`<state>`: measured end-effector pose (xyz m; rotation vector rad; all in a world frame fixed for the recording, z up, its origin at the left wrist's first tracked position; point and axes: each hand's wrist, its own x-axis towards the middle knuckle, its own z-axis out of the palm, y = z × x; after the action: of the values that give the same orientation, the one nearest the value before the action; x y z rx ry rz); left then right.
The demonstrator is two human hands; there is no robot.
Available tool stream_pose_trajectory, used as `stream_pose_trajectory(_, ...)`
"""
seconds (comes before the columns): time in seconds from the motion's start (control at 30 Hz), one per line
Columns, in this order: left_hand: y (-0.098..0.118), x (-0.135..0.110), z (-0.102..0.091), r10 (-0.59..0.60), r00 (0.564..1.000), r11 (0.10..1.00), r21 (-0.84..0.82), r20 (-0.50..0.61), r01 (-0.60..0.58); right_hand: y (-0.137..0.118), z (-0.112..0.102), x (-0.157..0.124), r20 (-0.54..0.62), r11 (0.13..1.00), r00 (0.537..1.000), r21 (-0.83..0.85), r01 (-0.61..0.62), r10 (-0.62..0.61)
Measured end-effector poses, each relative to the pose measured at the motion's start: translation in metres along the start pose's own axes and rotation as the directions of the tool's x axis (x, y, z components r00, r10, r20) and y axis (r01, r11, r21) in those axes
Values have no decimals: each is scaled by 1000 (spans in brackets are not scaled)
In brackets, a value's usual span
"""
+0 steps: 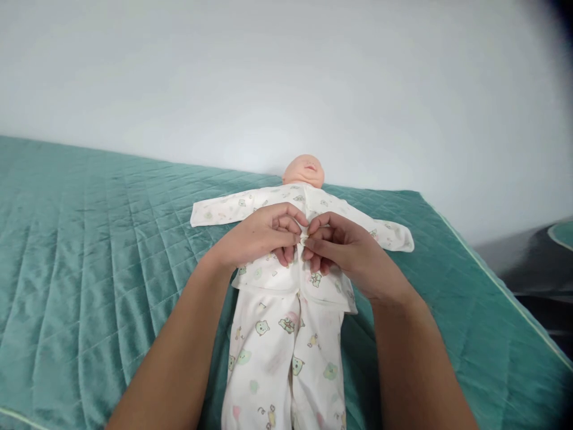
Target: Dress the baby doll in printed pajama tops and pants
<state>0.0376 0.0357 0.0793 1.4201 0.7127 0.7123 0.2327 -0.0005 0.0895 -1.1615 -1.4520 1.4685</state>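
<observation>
A baby doll (304, 171) lies on its back, head away from me, dressed in a white printed jacket (273, 280) and matching trousers (264, 358). Its sleeves stretch out to both sides. At the middle of the chest, my left hand (273, 233) pinches one front edge of the jacket between thumb and fingers. Opposite it, almost touching, my right hand (338, 242) pinches the other front edge. A small pale fastening, perhaps a button, shows between the fingertips, mostly covered by them. Below my hands the jacket's hem lies over the trousers' waist.
A green quilted cover (111, 269) spreads under the doll, with a pale piped edge on the right. Behind the doll's head rises a white wall (268, 77). Past the right edge is a dark area with part of a green rounded object (563, 234).
</observation>
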Motion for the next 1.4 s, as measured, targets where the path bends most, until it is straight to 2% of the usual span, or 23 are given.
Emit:
stream_pose_trajectory(0.23, 4, -5, -4, -64, 997, 997, 49, 48, 61, 1, -2, -1, -36, 997, 999, 80, 15, -13)
stream_pose_trajectory(0.4, 7, -8, -6, -101, 990, 991, 98, 97, 91, 2, -1, 0, -166, 974, 979, 175, 145, -116)
stream_pose_trajectory(0.47, 8, -8, -6, -79, 992, 994, 82, 102, 71, 5, -1, 1, -289, 950, 938, 188, 249, -189)
stream_pose_trajectory(0.5, 7, -8, -6, -55, 995, 997, 66, 86, 50, 7, -1, 3, -362, 937, 903, 168, 307, -231)
stream_pose_trajectory(0.57, 5, -5, -6, 27, 999, 999, 29, -19, -27, 13, -5, 5, -488, 918, 814, 59, 393, -317)
stream_pose_trajectory(0.6, 3, -3, -6, 83, 989, 996, 22, -119, -81, 16, -8, 6, -529, 911, 769, -21, 412, -360)
stream_pose_trajectory(0.63, -1, 0, -7, 144, 959, 990, 34, -246, -140, 20, -12, 8, -555, 903, 729, -109, 415, -402)
stream_pose_trajectory(0.67, -6, 4, -9, 203, 900, 979, 75, -386, -189, 25, -17, 10, -568, 894, 696, -195, 404, -438)
stream_pose_trajectory(0.7, -12, 8, -11, 261, 811, 965, 144, -523, -217, 30, -22, 13, -573, 885, 675, -272, 379, -465)
stream_pose_trajectory(0.73, -19, 12, -15, 316, 704, 948, 235, -636, -213, 36, -27, 16, -572, 876, 663, -341, 342, -482)
stream_pose_trajectory(0.77, -26, 15, -19, 369, 598, 926, 338, -711, -169, 42, -31, 19, -565, 869, 668, -400, 293, -485)
stream_pose_trajectory(0.8, -35, 18, -22, 426, 508, 892, 441, -748, -99, 48, -35, 23, -553, 860, 683, -452, 236, -478)
stream_pose_trajectory(0.83, -43, 19, -26, 484, 461, 843, 538, -743, -18, 54, -38, 27, -532, 845, 706, -504, 179, -467)
stream_pose_trajectory(0.87, -51, 19, -30, 534, 453, 779, 624, -714, 66, 60, -40, 31, -505, 820, 733, -558, 125, -456)
stream_pose_trajectory(0.9, -59, 16, -33, 568, 477, 700, 699, -671, 148, 65, -43, 33, -481, 786, 753, -613, 79, -450)
stream_pose_trajectory(0.97, -72, 6, -40, 567, 572, 543, 791, -593, 281, 75, -48, 34, -462, 692, 768, -722, -34, -444)
stream_pose_trajectory(1.0, -77, -1, -45, 538, 614, 480, 809, -577, 340, 79, -52, 31, -468, 630, 766, -769, -108, -440)
stream_pose_trajectory(1.07, -84, -19, -58, 454, 663, 393, 802, -595, 450, 85, -65, 19, -494, 504, 762, -824, -258, -418)
stream_pose_trajectory(1.13, -87, -36, -76, 362, 682, 351, 771, -635, 531, 90, -82, 0, -528, 417, 767, -829, -372, -365)
stream_pose_trajectory(1.2, -89, -50, -93, 278, 684, 362, 733, -675, 576, 95, -98, -21, -577, 370, 765, -803, -467, -287)
stream_pose_trajectory(1.27, -89, -59, -105, 245, 685, 370, 719, -686, 588, 98, -108, -40, -593, 318, 770, -796, -515, -234)
stream_pose_trajectory(1.4, -90, -60, -111, 219, 699, 344, 724, -681, 598, 100, -107, -62, -588, 255, 780, -805, -536, -216)
